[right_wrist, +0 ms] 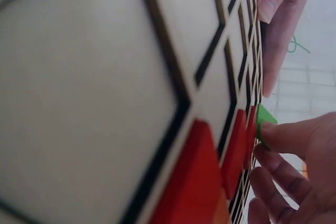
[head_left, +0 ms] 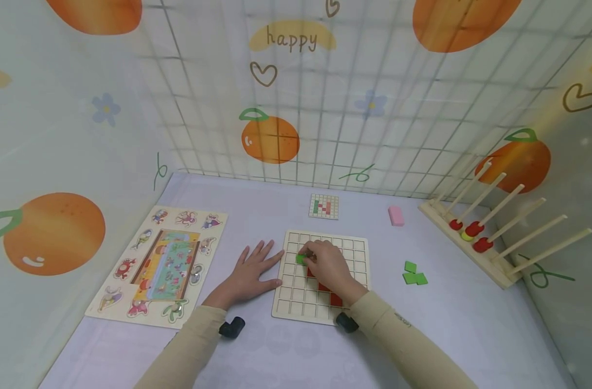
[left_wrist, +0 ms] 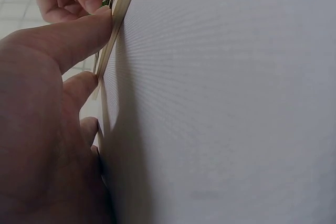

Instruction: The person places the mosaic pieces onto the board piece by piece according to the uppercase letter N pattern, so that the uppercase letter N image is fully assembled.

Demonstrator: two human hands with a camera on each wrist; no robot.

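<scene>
A wooden grid board lies flat on the table, with red square tiles set in a diagonal row of its cells. My right hand pinches a green square tile at the board's upper left cells. In the right wrist view the thumb touches that green tile, just past the red tiles. My left hand lies with fingers spread at the board's left edge, thumb and index fingertip touching it. The left wrist view shows the left thumb against the board's edge.
A small pattern card lies behind the board. To the right are several loose green tiles, a pink block and a wooden peg rack with beads. A picture puzzle board lies at left.
</scene>
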